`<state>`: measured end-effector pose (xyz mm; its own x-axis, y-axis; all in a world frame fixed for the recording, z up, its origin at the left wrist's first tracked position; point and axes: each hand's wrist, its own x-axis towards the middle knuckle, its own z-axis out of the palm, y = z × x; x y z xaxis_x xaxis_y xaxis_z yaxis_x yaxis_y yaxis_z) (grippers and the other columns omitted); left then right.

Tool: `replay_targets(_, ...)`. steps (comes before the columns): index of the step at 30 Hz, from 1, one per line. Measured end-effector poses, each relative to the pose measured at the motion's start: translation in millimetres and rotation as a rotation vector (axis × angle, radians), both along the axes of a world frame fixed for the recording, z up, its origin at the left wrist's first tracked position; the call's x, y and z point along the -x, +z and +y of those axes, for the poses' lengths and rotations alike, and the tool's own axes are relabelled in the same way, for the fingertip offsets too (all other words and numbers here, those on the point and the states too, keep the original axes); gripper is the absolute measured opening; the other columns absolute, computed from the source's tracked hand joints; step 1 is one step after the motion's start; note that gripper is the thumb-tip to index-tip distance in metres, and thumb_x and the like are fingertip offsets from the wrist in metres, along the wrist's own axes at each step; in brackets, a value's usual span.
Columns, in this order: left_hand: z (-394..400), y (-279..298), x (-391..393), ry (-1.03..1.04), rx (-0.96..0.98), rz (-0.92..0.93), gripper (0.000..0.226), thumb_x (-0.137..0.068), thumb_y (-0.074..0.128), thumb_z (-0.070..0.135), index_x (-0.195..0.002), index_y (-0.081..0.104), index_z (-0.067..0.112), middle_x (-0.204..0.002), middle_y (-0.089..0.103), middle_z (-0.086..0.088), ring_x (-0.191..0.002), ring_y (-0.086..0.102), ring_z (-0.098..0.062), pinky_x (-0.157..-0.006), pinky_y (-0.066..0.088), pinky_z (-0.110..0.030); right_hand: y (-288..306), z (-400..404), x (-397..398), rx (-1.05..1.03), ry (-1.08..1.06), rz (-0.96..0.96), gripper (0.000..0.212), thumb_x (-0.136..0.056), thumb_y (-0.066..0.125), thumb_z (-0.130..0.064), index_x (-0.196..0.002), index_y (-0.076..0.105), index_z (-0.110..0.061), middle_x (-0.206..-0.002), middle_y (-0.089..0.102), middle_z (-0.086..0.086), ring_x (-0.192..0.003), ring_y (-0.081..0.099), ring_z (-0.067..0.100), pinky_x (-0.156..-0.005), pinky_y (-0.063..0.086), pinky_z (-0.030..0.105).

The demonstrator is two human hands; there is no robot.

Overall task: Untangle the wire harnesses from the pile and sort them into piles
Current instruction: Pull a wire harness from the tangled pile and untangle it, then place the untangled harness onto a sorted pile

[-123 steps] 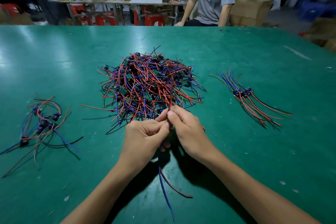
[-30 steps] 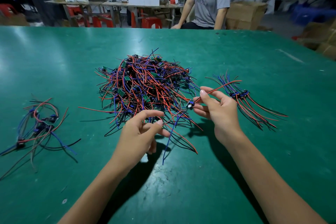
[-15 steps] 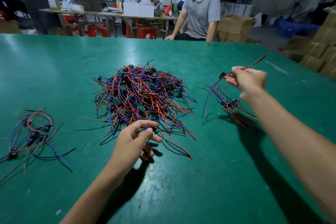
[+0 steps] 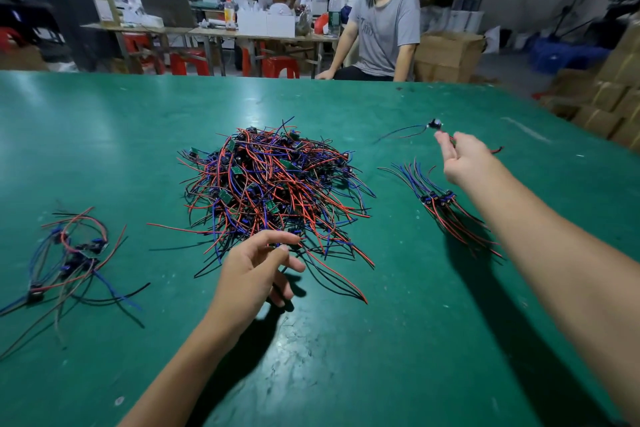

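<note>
The green counter (image 4: 346,340) carries three groups of wire harnesses. The main tangled pile (image 4: 273,191) of red, blue and black wires with small green boards and dark connectors lies at the centre of the frame. A smaller, loose pile (image 4: 69,253) lies at the left edge of the frame, well apart from the main pile. A neater sorted bundle (image 4: 440,201), with its connectors lined up side by side, lies right of centre.

The left hand (image 4: 256,270) is at lower centre, at the near edge of the main pile. Its fingers are loosely spread and relaxed; the fingertips touch or sit just above the nearest wires, and it grips nothing visible.

The right hand (image 4: 464,159) is extended to the upper right of the frame, above and beyond the sorted bundle. Its thumb and fingers pinch a single harness (image 4: 433,125): the dark connector sits just past the fingertips, thin wires trail left toward the centre of the frame, and a red wire end projects to the right of the hand.

A seated person in a grey shirt (image 4: 384,28) is behind the counter's far edge, at upper centre.
</note>
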<state>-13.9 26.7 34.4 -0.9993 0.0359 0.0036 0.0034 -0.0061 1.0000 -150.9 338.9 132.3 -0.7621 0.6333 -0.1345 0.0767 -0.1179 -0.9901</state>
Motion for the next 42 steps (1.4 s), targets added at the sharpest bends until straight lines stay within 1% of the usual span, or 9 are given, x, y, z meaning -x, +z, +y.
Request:
replay_targets(4,1.8,-1.2,0.0,0.004,0.022,0.004,0.020,-0.101,0.051,0.001,-0.105,0.069,0.009,-0.077,0.073,-0.014,-0.046,0.058,-0.023,-0.041,0.045,-0.025,-48.4,-9.1,-23.2,-0.383,0.047,-0.249,0.048,-0.109,0.040,-0.037,-0.100,0.059,0.006,-0.096,0.055,0.027,-0.100,0.060,0.045,-0.074,0.039,0.038)
replay_targets(9,1.9,-2.2,0.0,0.006,0.028,0.022,0.021,-0.100,0.049,0.000,-0.105,0.069,0.007,-0.075,0.073,-0.011,-0.045,0.057,-0.021,-0.039,0.045,-0.025,-79.1,-10.1,-39.3,0.010,0.014,-0.118,0.053,-0.106,0.044,-0.044,-0.105,0.063,0.006,-0.104,0.066,0.028,-0.086,0.063,0.039,-0.070,0.043,0.036)
replay_targets(13,1.3,-4.5,0.0,0.042,0.068,0.106,0.023,-0.100,0.051,0.001,-0.100,0.071,0.013,-0.076,0.072,-0.011,-0.044,0.056,-0.024,-0.035,0.039,-0.023,-54.9,-40.1,-47.1,0.391,-0.212,0.154,0.024,-0.100,0.039,-0.008,-0.119,0.051,-0.015,-0.109,0.074,0.016,-0.056,0.062,0.020,-0.050,0.050,0.025)
replay_targets(18,0.4,-5.9,1.2,0.100,0.140,0.218,0.029,-0.099,0.053,0.001,-0.092,0.074,0.020,-0.073,0.072,-0.007,-0.040,0.051,-0.024,-0.036,0.033,-0.015,-71.8,-83.8,-58.7,-0.270,-0.001,0.341,0.027,-0.094,0.056,-0.017,-0.114,0.056,-0.035,-0.084,0.078,0.002,-0.047,0.065,0.021,-0.041,0.045,0.023)
replay_targets(23,-1.6,-6.8,0.7,0.138,0.165,0.247,0.029,-0.098,0.054,-0.001,-0.091,0.074,0.019,-0.071,0.071,-0.008,-0.039,0.049,-0.021,-0.036,0.034,-0.017,-116.4,-108.2,-55.7,-1.006,0.424,-0.036,0.038,-0.099,0.058,-0.031,-0.136,0.059,-0.021,-0.125,0.063,0.001,-0.113,0.059,0.021,-0.101,0.047,0.040)
replay_targets(31,-0.3,-9.9,2.0,0.223,0.262,0.313,0.029,-0.096,0.058,0.001,-0.090,0.072,0.026,-0.069,0.072,0.000,-0.045,0.051,-0.008,-0.049,0.041,-0.022,-122.5,-100.2,-56.7,-0.998,0.291,-0.061,0.017,-0.097,0.063,-0.039,-0.102,0.075,-0.028,-0.102,0.068,-0.001,-0.096,0.064,0.025,-0.072,0.040,0.030)
replay_targets(34,-2.2,-10.1,2.5,0.339,0.397,0.369,0.025,-0.092,0.064,0.004,-0.092,0.070,0.029,-0.077,0.072,0.010,-0.066,0.062,-0.007,-0.061,0.044,-0.017,-118.1,-100.2,-65.2,-0.975,0.177,0.040,0.017,-0.098,0.061,-0.037,-0.101,0.073,-0.027,-0.098,0.069,-0.003,-0.095,0.063,0.025,-0.072,0.040,0.031)
replay_targets(38,-4.2,-11.5,4.0,0.413,0.609,0.400,0.025,-0.089,0.067,0.006,-0.098,0.071,0.029,-0.097,0.065,0.012,-0.099,0.055,-0.015,-0.089,0.048,-0.037,-102.3,-113.5,-83.1,-1.166,0.066,0.302,0.019,-0.090,0.069,-0.042,-0.103,0.071,-0.028,-0.098,0.062,-0.003,-0.095,0.052,0.019,-0.083,0.041,0.037)
replay_targets(42,-4.3,-11.7,3.1,0.446,0.650,0.423,0.024,-0.087,0.069,0.005,-0.100,0.074,0.025,-0.100,0.061,0.007,-0.103,0.052,-0.016,-0.091,0.044,-0.035,-103.3,-139.5,-101.7,-1.253,0.467,0.309,0.034,-0.085,0.064,-0.062,-0.093,0.073,-0.031,-0.085,0.060,-0.011,-0.091,0.050,0.013,-0.082,0.041,0.033)
